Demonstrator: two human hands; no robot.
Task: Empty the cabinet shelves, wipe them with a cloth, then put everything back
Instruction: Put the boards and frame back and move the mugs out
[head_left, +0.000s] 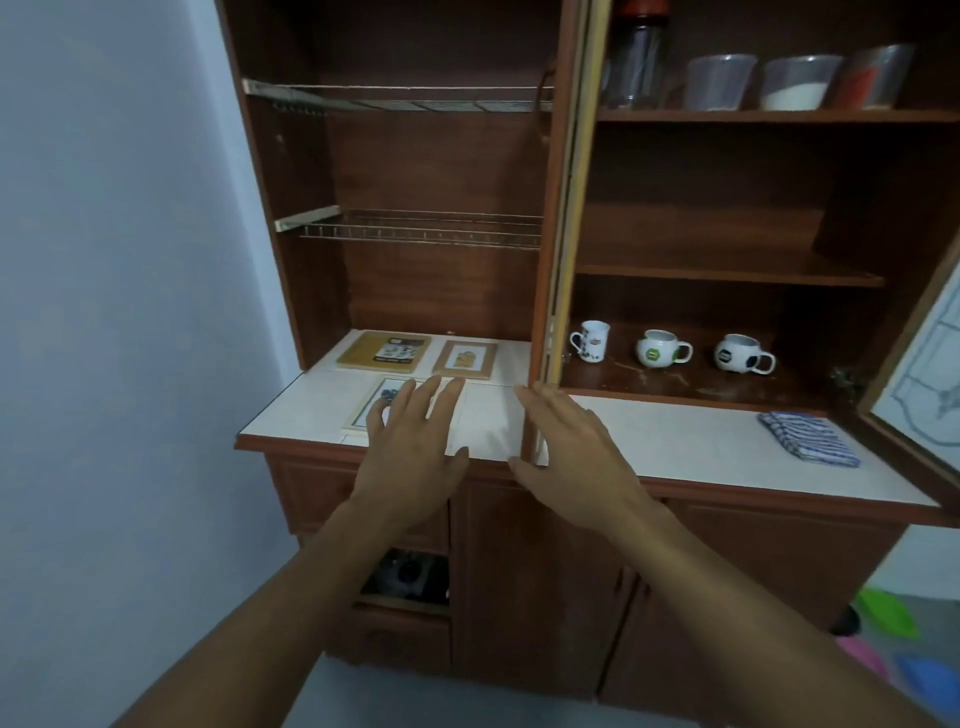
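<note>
In the left half of the cabinet the two wire racks hold nothing. Below them, at the back of the white bench, lie a wooden board and a small framed picture. A second picture lies nearer the front edge, partly hidden by the left hand. That hand hovers flat over it, grip wide, fingers straight and spread, holding nothing.

The right hand is just beside the left hand, level with the edge-on door, and its grip is also wide and empty, palm down over the bench.

The right half is not yet emptied. Three mugs stand in a row on the bottom shelf, handles to the right. The middle shelf is bare. A jar and three tubs sit on the top one.

The folded striped cloth lies on the bench well to the right of both hands, its long axis running from back-left to front-right.

The mugs lie up and to the right of the right hand. That hand is clearly the nearer one, to them and to the cloth, so it is likely the one to reach next.
</note>
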